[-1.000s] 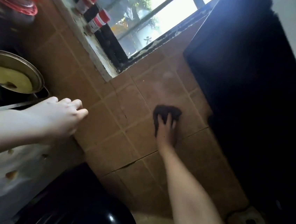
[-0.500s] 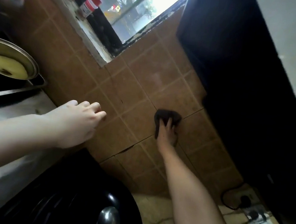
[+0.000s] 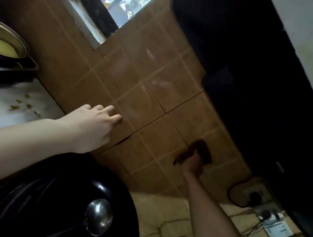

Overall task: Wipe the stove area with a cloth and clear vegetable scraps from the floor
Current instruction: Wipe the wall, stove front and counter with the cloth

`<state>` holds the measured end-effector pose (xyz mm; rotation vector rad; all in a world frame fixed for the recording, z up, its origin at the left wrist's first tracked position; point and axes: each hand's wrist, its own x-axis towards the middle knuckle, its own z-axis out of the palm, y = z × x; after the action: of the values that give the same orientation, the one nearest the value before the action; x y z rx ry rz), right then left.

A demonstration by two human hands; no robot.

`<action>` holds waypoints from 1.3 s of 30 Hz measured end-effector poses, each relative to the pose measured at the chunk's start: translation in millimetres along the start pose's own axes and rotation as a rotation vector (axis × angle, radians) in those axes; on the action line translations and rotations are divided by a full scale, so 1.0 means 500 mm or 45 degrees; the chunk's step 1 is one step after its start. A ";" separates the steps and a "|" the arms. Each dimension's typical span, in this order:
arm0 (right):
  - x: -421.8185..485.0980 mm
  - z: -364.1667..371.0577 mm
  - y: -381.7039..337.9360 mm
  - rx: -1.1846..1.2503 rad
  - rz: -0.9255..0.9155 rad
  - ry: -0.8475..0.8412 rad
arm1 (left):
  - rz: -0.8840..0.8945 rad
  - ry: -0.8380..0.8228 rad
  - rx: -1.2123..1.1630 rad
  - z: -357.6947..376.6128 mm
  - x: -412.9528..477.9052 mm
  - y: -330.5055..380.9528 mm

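Right hand (image 3: pixel 192 166) holding the dark cloth (image 3: pixel 201 152) against the brown wall tiles (image 3: pixel 153 102), low on the wall and near the wall socket (image 3: pixel 254 194); blur hides whether its grip is curled round the cloth or flat. Left hand (image 3: pixel 90 128): grip apart and relaxed, fingertips on the tiles. Likely hazard: a damp cloth swept further toward the socket could wet the plug

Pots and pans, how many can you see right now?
2. A steel pot holding something yellow sits at the left edge; a black pan with a ladle in it is at the bottom left. Others may be out of frame.
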<state>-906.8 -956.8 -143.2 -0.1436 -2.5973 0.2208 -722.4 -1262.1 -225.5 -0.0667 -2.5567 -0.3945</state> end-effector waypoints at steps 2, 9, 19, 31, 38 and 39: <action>0.002 0.014 -0.013 0.055 -0.019 0.026 | 0.006 -0.043 0.000 0.008 0.000 0.025; 0.014 0.081 -0.091 -0.468 -0.583 0.031 | -0.005 -0.049 0.084 0.014 0.002 0.051; 0.042 0.055 0.013 -0.734 -0.999 -0.118 | -0.040 -0.135 0.075 0.050 0.003 0.117; 0.064 -0.020 0.295 -0.719 -0.682 -0.015 | 0.011 -0.204 -0.072 0.086 0.060 0.267; 0.082 -0.015 0.284 -1.008 -0.844 -0.063 | -0.032 -0.184 -0.036 0.077 0.043 0.237; 0.082 -0.011 0.269 -1.037 -0.892 -0.069 | -0.050 -0.175 -0.021 0.074 0.038 0.224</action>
<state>-931.2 -818.0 -143.3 0.4878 -2.4520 -1.0821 -743.2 -1144.9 -215.9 -0.0515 -2.6938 -0.4399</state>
